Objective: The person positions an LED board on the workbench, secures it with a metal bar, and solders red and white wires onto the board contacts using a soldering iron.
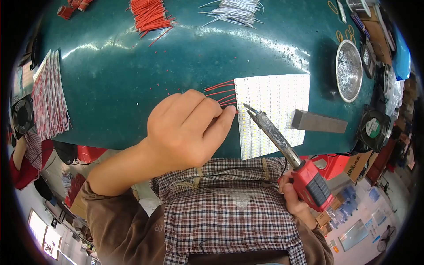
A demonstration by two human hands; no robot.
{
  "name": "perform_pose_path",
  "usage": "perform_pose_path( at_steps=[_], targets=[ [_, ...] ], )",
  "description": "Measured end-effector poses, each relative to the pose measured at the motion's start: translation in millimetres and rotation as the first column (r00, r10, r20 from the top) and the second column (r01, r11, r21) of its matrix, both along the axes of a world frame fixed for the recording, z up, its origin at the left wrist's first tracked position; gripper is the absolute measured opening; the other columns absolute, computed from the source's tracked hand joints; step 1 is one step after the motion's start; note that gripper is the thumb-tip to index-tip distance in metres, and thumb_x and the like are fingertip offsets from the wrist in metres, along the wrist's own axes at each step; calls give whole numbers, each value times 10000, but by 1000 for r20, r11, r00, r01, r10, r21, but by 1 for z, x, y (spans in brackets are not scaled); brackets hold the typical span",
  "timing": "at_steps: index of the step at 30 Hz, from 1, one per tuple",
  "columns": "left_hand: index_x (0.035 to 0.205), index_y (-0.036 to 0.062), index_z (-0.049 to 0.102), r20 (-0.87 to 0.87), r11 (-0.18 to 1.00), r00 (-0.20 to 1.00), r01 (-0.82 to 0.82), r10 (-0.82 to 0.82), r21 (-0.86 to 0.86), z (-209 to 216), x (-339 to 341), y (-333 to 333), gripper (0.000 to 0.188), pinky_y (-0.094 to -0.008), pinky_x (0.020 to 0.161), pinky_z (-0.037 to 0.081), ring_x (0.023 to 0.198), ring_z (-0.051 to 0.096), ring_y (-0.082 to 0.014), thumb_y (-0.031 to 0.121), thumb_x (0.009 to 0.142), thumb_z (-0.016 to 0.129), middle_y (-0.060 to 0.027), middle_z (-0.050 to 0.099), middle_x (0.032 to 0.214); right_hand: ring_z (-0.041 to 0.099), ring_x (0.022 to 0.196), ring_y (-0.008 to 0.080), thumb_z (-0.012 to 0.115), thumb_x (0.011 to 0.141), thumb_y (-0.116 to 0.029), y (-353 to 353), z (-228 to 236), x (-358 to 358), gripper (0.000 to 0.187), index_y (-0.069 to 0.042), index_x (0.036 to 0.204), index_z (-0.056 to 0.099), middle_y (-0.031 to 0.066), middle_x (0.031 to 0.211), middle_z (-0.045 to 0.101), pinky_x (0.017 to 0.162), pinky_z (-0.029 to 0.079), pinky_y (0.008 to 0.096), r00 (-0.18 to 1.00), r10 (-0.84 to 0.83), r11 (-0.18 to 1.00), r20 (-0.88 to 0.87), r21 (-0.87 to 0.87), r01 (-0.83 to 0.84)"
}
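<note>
A white LED strip panel lies on the green table, with several short red wires sticking out from its left edge. At that edge my left hand is closed in a pinch on a red wire, most of which my fingers hide. Low on the right, my right hand grips a soldering iron by its red and black handle. The iron slants up to the left, its tip over the panel's left side near the pinched wire; contact cannot be made out. A dark grey bar rests across the panel's right edge.
Bundles of red wires and white wires lie at the far side. A metal bowl of silvery bits stands right, near a small fan. Wired strips are stacked left beside another fan.
</note>
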State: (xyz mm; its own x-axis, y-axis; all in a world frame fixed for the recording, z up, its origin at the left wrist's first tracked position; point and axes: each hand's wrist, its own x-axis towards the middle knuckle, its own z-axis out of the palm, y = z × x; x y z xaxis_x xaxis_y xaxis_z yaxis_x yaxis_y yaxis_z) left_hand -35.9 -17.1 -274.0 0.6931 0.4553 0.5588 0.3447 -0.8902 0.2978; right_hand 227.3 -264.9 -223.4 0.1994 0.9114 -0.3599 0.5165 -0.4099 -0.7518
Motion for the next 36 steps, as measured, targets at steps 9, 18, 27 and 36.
perform_pose_path(
  at_steps=[9,18,27,36],
  targets=[
    [1011,38,817,-14,1000,1000,-13,13,-7,0,2,-1,395,-287,489,396,620,558,-164,88,625,746,-2,595,745,746,857,373,786,889,-203,1,-2,-1,255,-3,1040,740,172,962,736,780,608,426,1000,18,1000,-18,-11,-18],
    [982,37,820,-7,999,999,-53,53,3,-2,5,-5,380,-282,480,375,612,533,-158,34,604,776,3,555,731,734,812,357,784,874,-181,4,-3,-2,271,4,1066,739,176,963,735,731,594,414,999,34,999,-26,-26,-35],
    [975,38,824,-37,997,996,-80,80,4,1,6,-7,376,-281,482,372,624,528,-153,38,603,776,8,542,731,732,826,376,784,863,-170,-2,-7,1,250,-3,1044,744,172,962,736,749,594,432,999,34,999,-11,39,-33],
    [986,42,815,-45,996,996,-79,78,-33,7,8,-8,363,-308,518,416,667,569,-187,44,625,771,-11,611,783,718,779,347,776,869,-160,4,-1,-3,203,-9,1000,742,155,910,727,717,582,415,999,-18,999,-39,31,19]
  ],
)
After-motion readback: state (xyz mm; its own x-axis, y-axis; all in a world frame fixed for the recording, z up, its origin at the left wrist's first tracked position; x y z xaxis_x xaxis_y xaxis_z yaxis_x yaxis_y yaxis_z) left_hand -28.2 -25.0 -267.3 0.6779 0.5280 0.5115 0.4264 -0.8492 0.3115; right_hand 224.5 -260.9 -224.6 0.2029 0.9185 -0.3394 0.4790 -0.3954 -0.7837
